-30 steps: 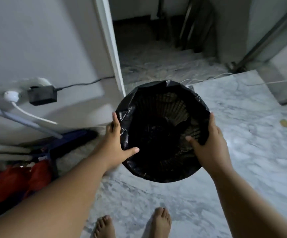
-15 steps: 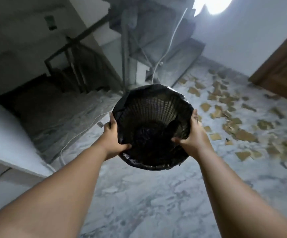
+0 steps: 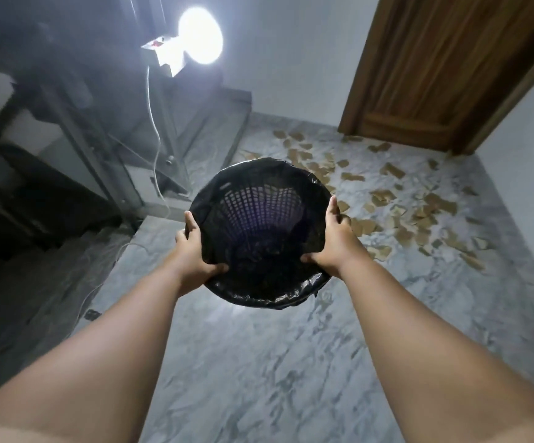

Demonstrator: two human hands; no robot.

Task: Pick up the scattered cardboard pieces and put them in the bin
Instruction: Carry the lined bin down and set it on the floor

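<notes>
I hold the bin, black-lined and mesh-walled, off the marble floor, left hand and right hand clamped on opposite rims, cardboard pieces scattered beyond, toward the wooden door.

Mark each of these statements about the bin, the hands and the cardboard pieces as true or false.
1. Both hands hold the bin by its rim. True: the left hand and the right hand grip opposite sides.
2. The bin stands on the floor. False: it is held up above the floor.
3. The cardboard pieces lie on the floor near the wooden door. True.
4. The bin has no liner. False: a black bag lines it.
5. The lamp is off. False: it shines brightly.
</notes>
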